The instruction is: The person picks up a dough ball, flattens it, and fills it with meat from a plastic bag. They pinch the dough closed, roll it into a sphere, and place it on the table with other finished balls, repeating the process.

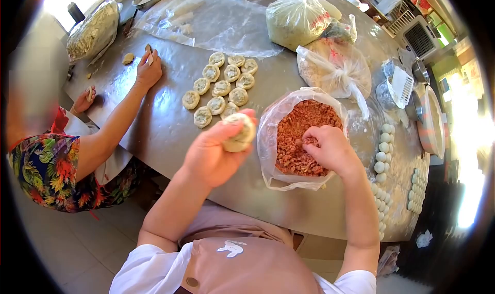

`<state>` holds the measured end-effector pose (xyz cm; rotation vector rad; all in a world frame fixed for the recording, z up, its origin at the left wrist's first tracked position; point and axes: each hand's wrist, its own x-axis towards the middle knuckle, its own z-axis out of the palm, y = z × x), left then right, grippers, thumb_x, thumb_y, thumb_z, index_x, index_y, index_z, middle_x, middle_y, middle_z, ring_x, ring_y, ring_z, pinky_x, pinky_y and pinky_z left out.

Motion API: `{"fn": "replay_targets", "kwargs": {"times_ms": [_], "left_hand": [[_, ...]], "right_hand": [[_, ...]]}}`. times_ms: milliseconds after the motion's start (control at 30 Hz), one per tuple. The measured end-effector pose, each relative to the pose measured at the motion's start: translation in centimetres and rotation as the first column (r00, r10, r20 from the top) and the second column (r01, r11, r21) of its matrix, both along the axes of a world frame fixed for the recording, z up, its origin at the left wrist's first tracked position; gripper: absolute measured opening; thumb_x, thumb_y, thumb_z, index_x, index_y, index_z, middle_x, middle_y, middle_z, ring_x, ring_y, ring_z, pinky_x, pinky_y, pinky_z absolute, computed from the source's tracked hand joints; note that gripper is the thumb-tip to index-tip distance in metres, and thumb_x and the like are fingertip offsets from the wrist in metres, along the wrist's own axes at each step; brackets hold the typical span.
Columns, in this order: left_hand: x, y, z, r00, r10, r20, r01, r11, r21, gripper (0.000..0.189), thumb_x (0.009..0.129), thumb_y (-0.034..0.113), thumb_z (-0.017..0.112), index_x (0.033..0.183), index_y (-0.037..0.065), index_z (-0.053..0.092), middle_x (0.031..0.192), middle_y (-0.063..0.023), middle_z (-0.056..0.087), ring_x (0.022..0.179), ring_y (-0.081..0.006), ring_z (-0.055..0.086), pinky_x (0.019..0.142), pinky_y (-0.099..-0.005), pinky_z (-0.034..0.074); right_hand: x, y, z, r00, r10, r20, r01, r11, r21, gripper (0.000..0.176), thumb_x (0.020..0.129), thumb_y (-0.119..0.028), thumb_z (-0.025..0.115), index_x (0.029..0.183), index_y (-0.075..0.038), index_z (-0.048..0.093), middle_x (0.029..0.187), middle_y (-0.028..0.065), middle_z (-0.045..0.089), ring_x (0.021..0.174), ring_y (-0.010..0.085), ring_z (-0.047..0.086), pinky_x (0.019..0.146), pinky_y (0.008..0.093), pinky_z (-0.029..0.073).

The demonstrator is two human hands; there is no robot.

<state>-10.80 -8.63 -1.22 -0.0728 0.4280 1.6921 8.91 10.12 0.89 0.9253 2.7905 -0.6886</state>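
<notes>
My left hand [214, 152] holds a round piece of dough [240, 134] cupped in its fingers, above the metal table [165, 134]. My right hand [330, 149] reaches into a clear plastic bag [268, 139] of reddish-brown minced filling [301, 124], fingers pinched in the filling. Several filled dough rounds [221, 87] lie in rows on the table just beyond my left hand.
A co-worker in a floral top sits at the left, one hand [148, 69] on the table with dough. Tied bags [296, 18] [335, 69] stand behind the filling. Rows of white dough balls [382, 149] line the right edge. A plastic sheet [206, 20] covers the far side.
</notes>
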Motion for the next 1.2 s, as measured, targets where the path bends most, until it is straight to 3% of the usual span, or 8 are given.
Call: {"fn": "replay_targets", "kwargs": {"times_ms": [100, 267, 333, 433, 567, 700, 1033, 1200], "left_hand": [[3.4, 2.8, 1.7, 0.989, -0.143, -0.027, 0.143, 0.990, -0.020, 0.030, 0.094, 0.007, 0.052, 0.123, 0.002, 0.049, 0.112, -0.0149, 0.059, 0.100, -0.0244, 0.062, 0.080, -0.0301, 0.054], [6.9, 7.3, 1.7, 0.934, -0.337, -0.115, 0.305, 0.924, -0.229, 0.025, 0.097, 0.006, 0.047, 0.121, 0.002, 0.050, 0.113, -0.0126, 0.058, 0.102, -0.0243, 0.060, 0.085, -0.0301, 0.054], [8.0, 8.8, 0.6, 0.947, -0.301, -0.115, 0.261, 0.926, -0.272, 0.024, 0.097, 0.008, 0.049, 0.121, 0.003, 0.050, 0.114, -0.0115, 0.057, 0.102, -0.0225, 0.060, 0.086, -0.0315, 0.054], [8.5, 10.2, -0.4, 0.958, -0.282, -0.056, 0.263, 0.938, -0.225, 0.029, 0.099, 0.018, 0.047, 0.122, 0.001, 0.048, 0.118, -0.0108, 0.054, 0.109, -0.0199, 0.055, 0.094, -0.0341, 0.049], [9.0, 11.3, -0.9, 0.975, -0.214, 0.060, 0.220, 0.969, -0.111, 0.038, 0.102, 0.024, 0.036, 0.131, -0.001, 0.039, 0.126, -0.0129, 0.049, 0.118, -0.0218, 0.050, 0.102, -0.0342, 0.043], [8.8, 11.1, -0.6, 0.983, -0.161, 0.086, 0.174, 0.969, -0.177, 0.038, 0.103, 0.022, 0.033, 0.133, -0.001, 0.037, 0.127, -0.0138, 0.048, 0.119, -0.0223, 0.049, 0.104, -0.0351, 0.043], [9.3, 10.7, -0.9, 0.953, -0.241, -0.185, 0.200, 0.956, -0.215, 0.023, 0.101, 0.015, 0.045, 0.122, 0.008, 0.045, 0.119, -0.0058, 0.054, 0.109, -0.0168, 0.054, 0.095, -0.0324, 0.046], [9.0, 10.5, -0.6, 0.962, -0.206, -0.177, 0.162, 0.958, -0.237, 0.019, 0.099, 0.011, 0.046, 0.116, 0.006, 0.051, 0.114, -0.0061, 0.056, 0.106, -0.0172, 0.056, 0.094, -0.0341, 0.049]], "right_hand": [[0.9, 0.9, 0.0, 0.995, -0.005, -0.104, 0.004, 1.000, -0.010, 0.015, 0.079, -0.016, 0.067, 0.090, -0.004, 0.066, 0.076, 0.0167, 0.063, 0.075, 0.0332, 0.062, 0.071, 0.0419, 0.049], [1.7, 1.2, 2.4, 0.928, -0.318, -0.191, 0.272, 0.934, -0.232, 0.018, 0.082, -0.017, 0.069, 0.094, -0.004, 0.067, 0.073, 0.0090, 0.062, 0.062, 0.0157, 0.057, 0.059, 0.0311, 0.046], [1.9, 1.1, 2.9, 0.866, -0.376, -0.331, 0.282, 0.912, -0.297, 0.017, 0.085, -0.015, 0.068, 0.097, -0.003, 0.067, 0.072, 0.0038, 0.061, 0.057, 0.0065, 0.050, 0.054, 0.0246, 0.043], [1.3, 0.2, 3.8, 0.837, -0.398, -0.376, 0.251, 0.890, -0.381, 0.016, 0.086, -0.014, 0.068, 0.097, -0.003, 0.067, 0.073, 0.0047, 0.062, 0.060, 0.0078, 0.052, 0.056, 0.0243, 0.044], [0.6, -0.2, 3.0, 0.908, -0.101, -0.408, 0.086, 0.995, -0.055, 0.023, 0.082, -0.008, 0.069, 0.104, -0.002, 0.066, 0.096, 0.0108, 0.067, 0.076, 0.0162, 0.063, 0.062, 0.0290, 0.049], [0.4, -1.1, 3.7, 0.842, -0.341, -0.418, 0.176, 0.906, -0.385, 0.028, 0.081, -0.002, 0.066, 0.109, 0.000, 0.063, 0.106, 0.0138, 0.066, 0.090, 0.0187, 0.065, 0.071, 0.0306, 0.053], [0.7, -1.2, 1.7, 0.816, -0.379, -0.436, 0.239, 0.908, -0.343, 0.032, 0.082, 0.003, 0.064, 0.114, -0.001, 0.061, 0.099, 0.0130, 0.069, 0.088, 0.0147, 0.066, 0.075, 0.0261, 0.052], [1.5, -1.2, 1.3, 0.744, -0.460, -0.484, 0.237, 0.860, -0.453, 0.035, 0.085, 0.003, 0.062, 0.119, -0.002, 0.059, 0.105, 0.0135, 0.069, 0.093, 0.0152, 0.067, 0.077, 0.0256, 0.052]]}}
